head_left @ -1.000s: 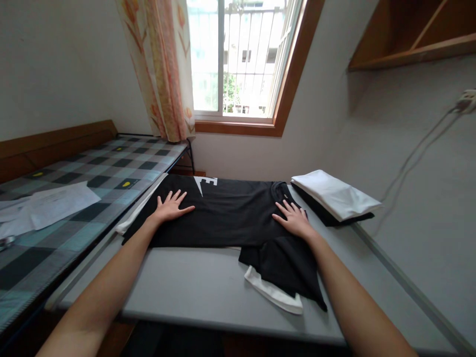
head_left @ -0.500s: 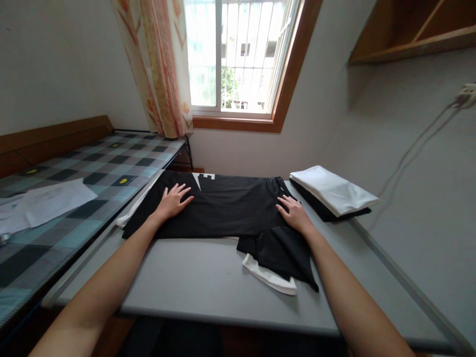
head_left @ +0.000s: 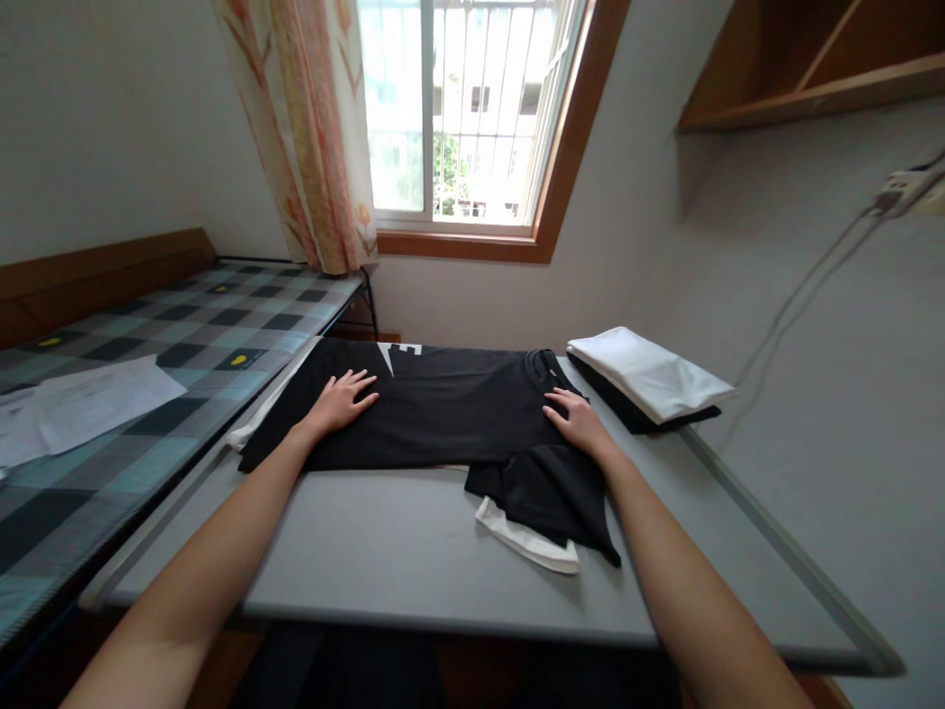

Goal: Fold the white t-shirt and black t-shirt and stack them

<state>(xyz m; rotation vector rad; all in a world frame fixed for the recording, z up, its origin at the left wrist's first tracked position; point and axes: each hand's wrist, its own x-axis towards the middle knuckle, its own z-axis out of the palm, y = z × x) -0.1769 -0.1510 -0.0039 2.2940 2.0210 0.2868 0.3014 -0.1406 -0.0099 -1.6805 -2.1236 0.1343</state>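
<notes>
A black T-shirt [head_left: 443, 409] with a white print and white trim lies folded lengthwise across the grey table [head_left: 384, 551]. One sleeve [head_left: 542, 497] sticks out toward me, its white cuff showing. My left hand [head_left: 341, 401] rests flat on the shirt's left part, fingers spread. My right hand [head_left: 576, 418] lies flat near the collar at the right, fingers stretched out. Neither hand holds anything.
A folded white garment [head_left: 646, 371] sits on a folded black one at the table's far right, by the wall. A bed with a checked cover [head_left: 148, 374] and a sheet of paper [head_left: 81, 399] runs along the left. Window and curtain behind; a wooden shelf up right.
Both hands have slid slightly across the shirt and stay flat on it. The view has shifted a little; the shirt keeps its place.
</notes>
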